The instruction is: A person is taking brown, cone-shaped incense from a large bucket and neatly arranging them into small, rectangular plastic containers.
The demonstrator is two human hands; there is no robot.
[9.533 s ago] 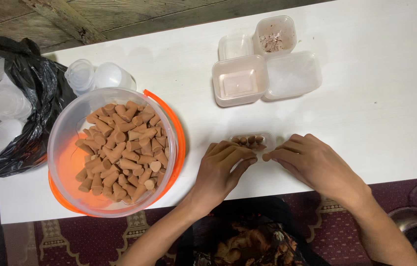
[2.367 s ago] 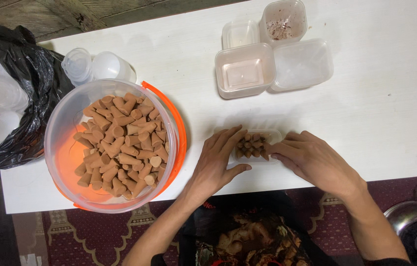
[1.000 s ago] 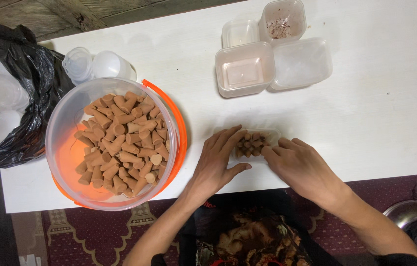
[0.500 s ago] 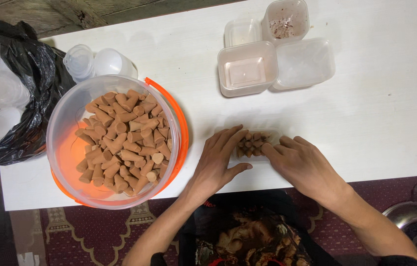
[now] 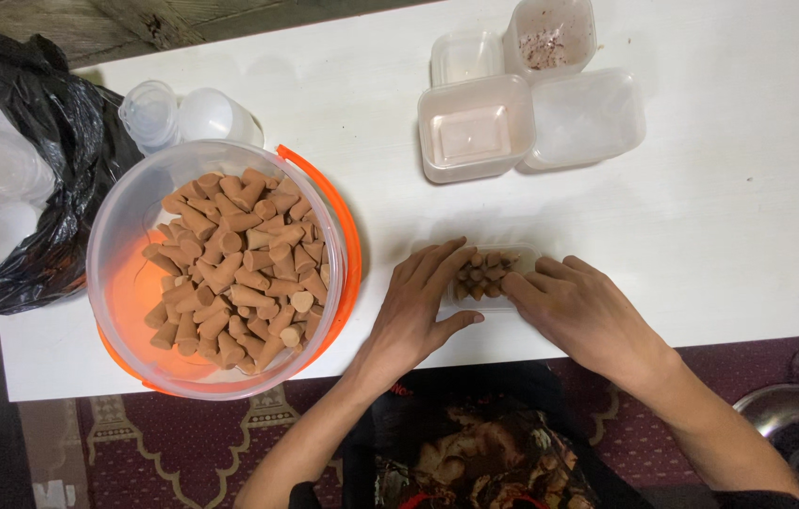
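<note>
**Both hands at the small box of cones**

At the far left a black bag [image 5: 50, 179] of clear cups runs off the edge. Next stands the clear tub [image 5: 126, 283] with an orange rim, heaped with brown cones [image 5: 234, 269]. My left hand [image 5: 418, 311] lies flat on the bench [image 5: 748, 217], fingers spread, tips touching the small clear box [image 5: 489, 275] of cones. My right hand [image 5: 583, 316] cups the box's right side, loosely curled; I think it grips the wall, but my fingers hide that edge. Empty tubs [image 5: 531, 118] sit behind.
</note>
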